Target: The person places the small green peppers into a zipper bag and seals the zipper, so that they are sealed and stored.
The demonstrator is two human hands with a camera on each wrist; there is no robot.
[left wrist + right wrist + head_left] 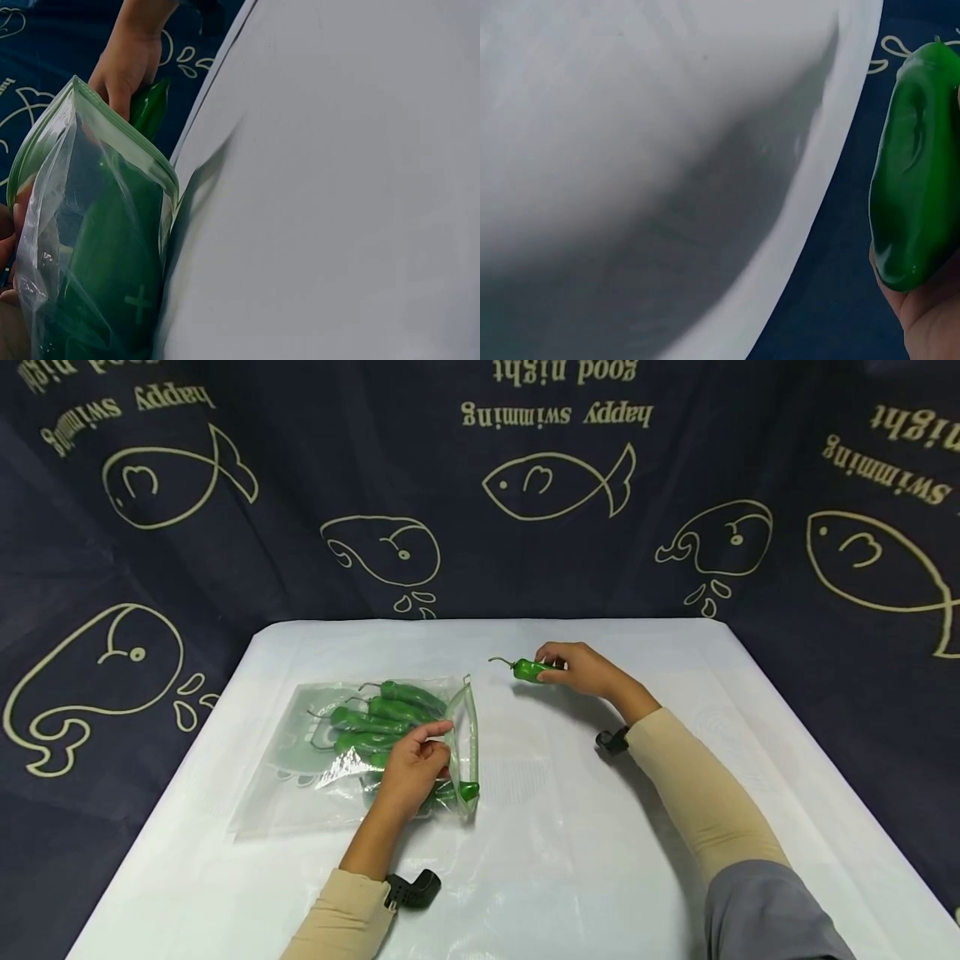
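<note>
A clear zip bag lies on the table with several long green peppers inside, stems toward the left. Its green-edged mouth gapes to the right, and one pepper's tip shows at the lower corner of the opening. My left hand pinches the upper layer of the bag near that mouth. To the right and farther back, my right hand grips a single green pepper above the table, its stem pointing left. The right wrist view shows this pepper close up, fingers partly cut off.
A white cover lies over the table. Behind and at the sides hangs dark blue cloth printed with fish, whales and lettering. Black wrist cameras sit on the left wrist and right wrist.
</note>
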